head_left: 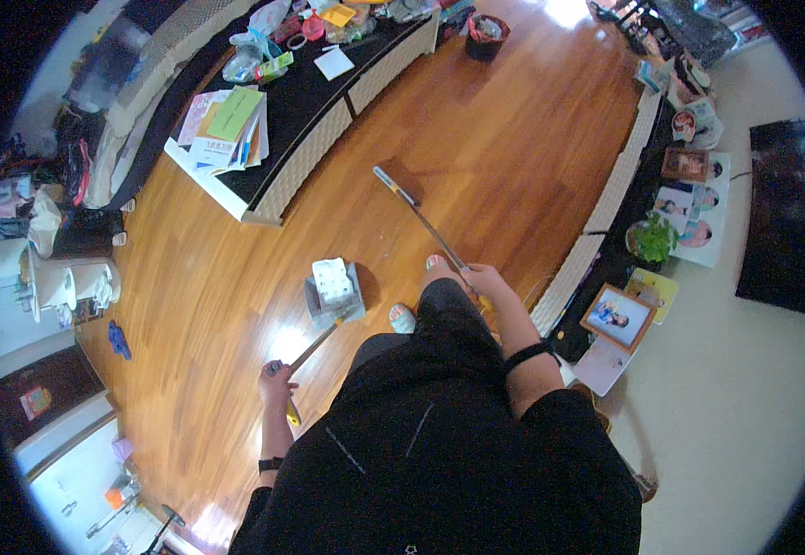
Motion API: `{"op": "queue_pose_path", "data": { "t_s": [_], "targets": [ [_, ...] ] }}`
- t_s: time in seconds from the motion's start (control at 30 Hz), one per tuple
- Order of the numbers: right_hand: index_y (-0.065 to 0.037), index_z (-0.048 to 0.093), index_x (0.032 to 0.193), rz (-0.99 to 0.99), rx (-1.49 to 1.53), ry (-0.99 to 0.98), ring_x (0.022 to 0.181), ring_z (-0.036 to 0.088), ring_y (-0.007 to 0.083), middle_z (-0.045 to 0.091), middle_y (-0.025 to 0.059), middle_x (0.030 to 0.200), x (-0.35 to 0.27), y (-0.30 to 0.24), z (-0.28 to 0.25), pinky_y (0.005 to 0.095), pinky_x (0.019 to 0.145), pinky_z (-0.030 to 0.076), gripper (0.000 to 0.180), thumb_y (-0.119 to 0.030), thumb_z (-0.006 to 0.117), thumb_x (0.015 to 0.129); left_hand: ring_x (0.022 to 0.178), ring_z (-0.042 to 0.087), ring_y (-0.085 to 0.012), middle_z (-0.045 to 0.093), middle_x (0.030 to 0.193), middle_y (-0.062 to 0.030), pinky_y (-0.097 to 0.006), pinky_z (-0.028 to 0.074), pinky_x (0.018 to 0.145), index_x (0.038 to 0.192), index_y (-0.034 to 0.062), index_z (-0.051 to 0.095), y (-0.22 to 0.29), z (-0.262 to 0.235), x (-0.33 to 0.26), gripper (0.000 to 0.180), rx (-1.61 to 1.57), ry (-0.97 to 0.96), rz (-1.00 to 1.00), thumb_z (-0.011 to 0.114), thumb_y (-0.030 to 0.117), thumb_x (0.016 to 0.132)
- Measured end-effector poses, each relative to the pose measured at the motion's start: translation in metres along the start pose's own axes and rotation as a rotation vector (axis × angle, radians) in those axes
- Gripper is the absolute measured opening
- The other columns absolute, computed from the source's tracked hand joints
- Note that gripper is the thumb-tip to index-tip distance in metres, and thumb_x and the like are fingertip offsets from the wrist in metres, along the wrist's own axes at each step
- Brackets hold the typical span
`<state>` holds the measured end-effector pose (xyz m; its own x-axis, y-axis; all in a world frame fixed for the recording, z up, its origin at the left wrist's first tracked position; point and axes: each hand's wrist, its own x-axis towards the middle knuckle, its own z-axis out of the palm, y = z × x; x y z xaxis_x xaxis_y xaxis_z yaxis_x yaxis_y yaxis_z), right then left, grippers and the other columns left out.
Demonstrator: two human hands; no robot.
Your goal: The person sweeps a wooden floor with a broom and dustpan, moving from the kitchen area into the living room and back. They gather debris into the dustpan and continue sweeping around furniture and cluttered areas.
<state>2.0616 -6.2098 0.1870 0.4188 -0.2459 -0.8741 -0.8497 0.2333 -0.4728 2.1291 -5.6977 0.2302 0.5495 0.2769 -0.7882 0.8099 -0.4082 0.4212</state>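
Observation:
My left hand (277, 381) is closed round the long handle of a grey dustpan (351, 305), which is low over the floor, left of my feet. A white piece of packaging (332, 281) lies in the dustpan. My right hand (484, 280) grips the shaft of a broom (439, 236) that reaches forward and left. The broom's long, narrow head (396, 186) is down at the wooden floor, ahead of my slippered feet, and its bristles are hard to make out.
A low black-topped table (305, 102) with papers (231, 125) and clutter stands ahead left. Along the right runs a long cabinet (596, 227) with framed photos (618, 317) and a potted plant (652, 239). A waste bin (486, 37) stands far ahead; blue slippers (119, 340) lie left.

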Motion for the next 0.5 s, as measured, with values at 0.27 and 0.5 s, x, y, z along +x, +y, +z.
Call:
{"op": "queue_pose_path", "data": {
  "t_s": [0.27,0.5],
  "targets": [
    [-0.003,0.054,0.092,-0.108,0.12,0.353,0.04,0.043,0.0153,0.047,0.0037,0.055,0.048,-0.054,-0.066,0.0325,0.035,0.037,0.022,-0.024,0.051,0.087,0.041,0.057,-0.0177,0.06,0.073,-0.009,-0.026,0.042,0.033,0.101,0.0045,0.054,0.015,0.005,-0.009,0.028,-0.003,0.048,-0.054,0.064,0.013,0.077],
    [-0.009,0.042,0.092,0.041,0.601,0.386,0.039,0.042,0.0174,0.042,0.0046,0.054,0.188,-0.181,-0.104,0.0323,0.034,0.034,0.013,-0.022,0.042,0.091,0.043,0.059,-0.0171,0.061,0.075,-0.0096,-0.027,0.044,0.036,0.1,0.005,0.055,0.046,0.043,-0.015,0.027,0.153,0.139,-0.114,0.061,0.023,0.081]
  ]
}}
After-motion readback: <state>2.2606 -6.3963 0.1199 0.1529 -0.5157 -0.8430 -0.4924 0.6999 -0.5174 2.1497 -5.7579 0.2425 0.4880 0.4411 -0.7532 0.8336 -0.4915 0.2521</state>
